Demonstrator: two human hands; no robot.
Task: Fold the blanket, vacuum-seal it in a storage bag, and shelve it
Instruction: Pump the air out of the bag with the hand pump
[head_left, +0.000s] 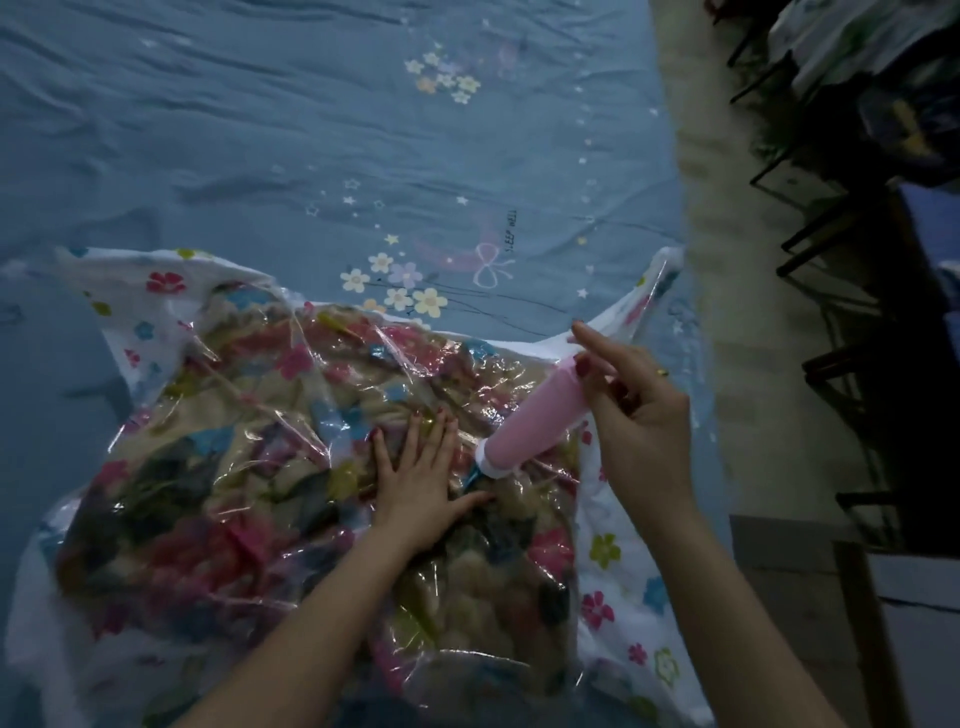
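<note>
- Right hand (631, 410) grips the top end of the pink hand pump (530, 415), fingers curled round its handle, forefinger raised; the pump leans up to the right, its white base (493, 462) seated on the vacuum storage bag (218, 467).
- Left hand (421, 480) lies flat, fingers spread, pressing the bag just left of the pump base.
- Folded blanket (291, 499) sits inside the bag, at the near edge of the blue floral bedsheet (311, 156); the film is creased tight over it, so the air appears largely drawn out.
- Risk: the tilt may break the seal at the valve, which is hidden under the base; air would leak back.
- Risk: creased film could be drawn over the valve mouth and stall suction.
- Risk: the bag's far right corner (665, 275) stands curled up; whether the zip closure is fully shut cannot be told.
</note>
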